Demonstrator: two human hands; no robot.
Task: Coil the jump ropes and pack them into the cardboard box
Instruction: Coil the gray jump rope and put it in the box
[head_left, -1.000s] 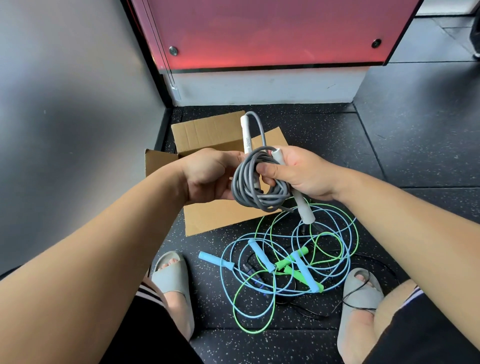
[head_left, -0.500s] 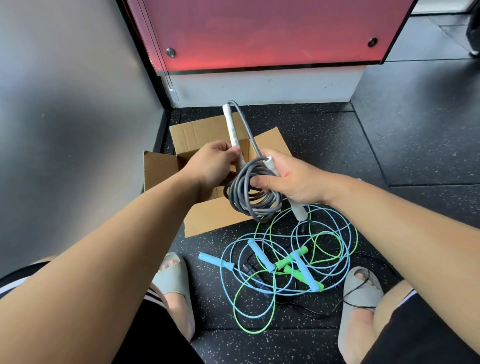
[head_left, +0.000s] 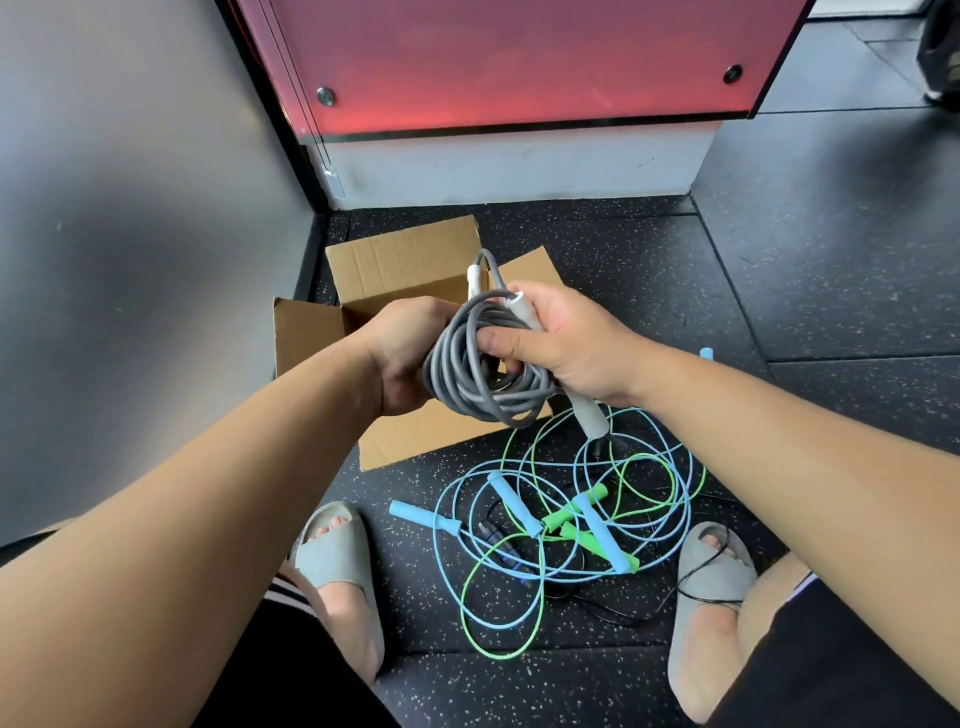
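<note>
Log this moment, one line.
left hand grips gray rope coil | right hand grips coil, handle | cardboard box open | blue ropes, green rope on floor

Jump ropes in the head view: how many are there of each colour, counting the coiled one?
Grey jump rope, coiled: 1
Blue jump ropes, judging by four blue handles: 2
Green jump rope: 1
Black jump rope, partly buried: 1
Total: 5
</note>
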